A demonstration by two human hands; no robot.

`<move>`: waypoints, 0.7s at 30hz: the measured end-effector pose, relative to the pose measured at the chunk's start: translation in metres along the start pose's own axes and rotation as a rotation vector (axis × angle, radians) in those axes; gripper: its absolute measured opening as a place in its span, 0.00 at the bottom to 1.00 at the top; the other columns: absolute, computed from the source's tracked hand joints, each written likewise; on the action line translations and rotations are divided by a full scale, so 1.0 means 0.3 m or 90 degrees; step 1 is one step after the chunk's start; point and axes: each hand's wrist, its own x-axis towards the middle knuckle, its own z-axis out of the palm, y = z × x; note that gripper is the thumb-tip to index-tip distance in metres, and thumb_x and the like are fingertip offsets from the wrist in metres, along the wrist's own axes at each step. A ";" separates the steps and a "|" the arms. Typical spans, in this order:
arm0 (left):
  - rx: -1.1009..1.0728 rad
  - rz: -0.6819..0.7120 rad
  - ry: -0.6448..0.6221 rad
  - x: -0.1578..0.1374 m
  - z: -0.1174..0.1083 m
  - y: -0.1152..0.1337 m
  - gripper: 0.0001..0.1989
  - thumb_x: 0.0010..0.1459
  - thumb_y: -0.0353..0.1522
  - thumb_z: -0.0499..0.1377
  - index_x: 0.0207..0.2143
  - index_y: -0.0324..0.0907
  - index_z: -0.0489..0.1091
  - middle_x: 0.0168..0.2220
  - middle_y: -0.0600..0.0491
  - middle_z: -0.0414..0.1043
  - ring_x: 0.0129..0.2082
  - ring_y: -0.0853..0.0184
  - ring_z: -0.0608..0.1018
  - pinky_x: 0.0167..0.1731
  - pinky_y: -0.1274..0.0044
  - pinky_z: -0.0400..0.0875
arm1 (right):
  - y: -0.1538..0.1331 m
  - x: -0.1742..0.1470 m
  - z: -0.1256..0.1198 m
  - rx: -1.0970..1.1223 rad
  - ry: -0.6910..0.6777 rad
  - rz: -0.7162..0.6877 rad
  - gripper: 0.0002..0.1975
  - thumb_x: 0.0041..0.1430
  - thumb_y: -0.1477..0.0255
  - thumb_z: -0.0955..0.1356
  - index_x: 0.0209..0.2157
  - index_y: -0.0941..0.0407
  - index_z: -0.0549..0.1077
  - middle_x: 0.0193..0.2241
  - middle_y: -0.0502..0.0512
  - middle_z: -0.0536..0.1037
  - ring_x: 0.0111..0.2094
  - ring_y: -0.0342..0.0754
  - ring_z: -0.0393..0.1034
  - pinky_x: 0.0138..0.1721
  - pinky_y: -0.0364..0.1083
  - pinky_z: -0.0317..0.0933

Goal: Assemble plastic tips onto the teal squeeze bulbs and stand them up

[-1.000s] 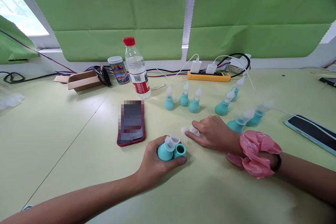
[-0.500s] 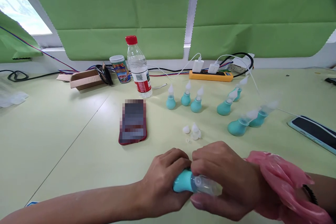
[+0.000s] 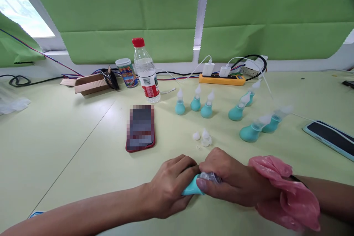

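My left hand [image 3: 173,186] is wrapped round the turquoise squeeze bulb of a nasal aspirator [image 3: 193,187]. At the bulb's other end, my right hand [image 3: 229,177] is closed on its clear plastic nozzle, thumb along the near side. The fingers hide part of the nozzle and its tip. A pink plastic bag [image 3: 284,191] is round my right wrist. Just beyond my hands lie small white silicone tips [image 3: 206,139]. Several more turquoise aspirators stand or lean farther back, among them an upright one [image 3: 180,107] and a tilted one [image 3: 250,133].
A red-cased phone [image 3: 140,129] lies left of centre, with a water bottle [image 3: 147,73] and a can [image 3: 127,73] behind it. An open cardboard box [image 3: 91,84], a yellow power strip [image 3: 221,79] and cables line the back. Another phone [image 3: 332,140] lies at right.
My right hand has shifted up and its thumb now presses over the clear nozzle, covering more of it. The wrist bag has moved left with it. My left hand stays round the bulb.
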 end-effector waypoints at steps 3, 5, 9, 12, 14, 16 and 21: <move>-0.013 0.018 0.004 0.001 0.001 -0.009 0.07 0.53 0.28 0.44 0.33 0.39 0.60 0.28 0.46 0.66 0.29 0.63 0.68 0.27 0.74 0.66 | 0.004 0.005 -0.008 0.103 -0.027 0.038 0.17 0.58 0.66 0.57 0.18 0.58 0.53 0.17 0.44 0.50 0.19 0.36 0.43 0.20 0.39 0.44; -0.009 0.045 0.002 0.002 0.001 -0.012 0.09 0.54 0.28 0.44 0.33 0.38 0.62 0.28 0.44 0.67 0.30 0.62 0.70 0.28 0.73 0.67 | 0.017 0.006 -0.012 0.206 -0.008 0.067 0.20 0.58 0.63 0.57 0.17 0.58 0.53 0.16 0.44 0.49 0.18 0.36 0.43 0.19 0.39 0.42; -0.040 0.022 0.016 0.008 0.000 -0.021 0.11 0.54 0.28 0.48 0.39 0.37 0.64 0.34 0.43 0.69 0.34 0.63 0.72 0.33 0.74 0.69 | 0.041 0.000 -0.035 0.433 0.130 0.144 0.23 0.58 0.59 0.56 0.14 0.58 0.53 0.12 0.44 0.50 0.15 0.36 0.41 0.15 0.40 0.38; -0.085 -0.128 0.154 0.029 -0.013 -0.049 0.08 0.50 0.30 0.57 0.35 0.39 0.67 0.32 0.47 0.71 0.32 0.67 0.73 0.32 0.78 0.69 | 0.043 0.002 -0.061 0.514 0.187 0.166 0.23 0.52 0.59 0.61 0.13 0.57 0.52 0.12 0.44 0.49 0.14 0.35 0.39 0.14 0.40 0.34; -0.077 -0.215 0.235 0.049 -0.032 -0.080 0.08 0.47 0.32 0.61 0.31 0.39 0.67 0.30 0.50 0.71 0.31 0.67 0.73 0.32 0.77 0.68 | 0.040 0.012 -0.076 0.560 0.219 0.195 0.21 0.49 0.61 0.63 0.12 0.57 0.52 0.10 0.43 0.49 0.13 0.35 0.39 0.14 0.40 0.33; -0.062 -0.308 0.272 0.073 -0.056 -0.113 0.09 0.46 0.33 0.62 0.31 0.40 0.68 0.32 0.51 0.71 0.33 0.66 0.72 0.34 0.75 0.67 | 0.039 0.026 -0.087 0.596 0.251 0.233 0.20 0.47 0.63 0.63 0.11 0.57 0.52 0.09 0.43 0.49 0.13 0.34 0.39 0.15 0.40 0.33; -0.036 -0.342 0.272 0.152 -0.099 -0.163 0.12 0.41 0.36 0.64 0.30 0.42 0.71 0.33 0.53 0.67 0.34 0.67 0.71 0.34 0.76 0.65 | 0.030 0.030 -0.109 0.589 0.228 0.263 0.19 0.45 0.63 0.63 0.11 0.57 0.52 0.09 0.42 0.49 0.13 0.35 0.40 0.15 0.40 0.33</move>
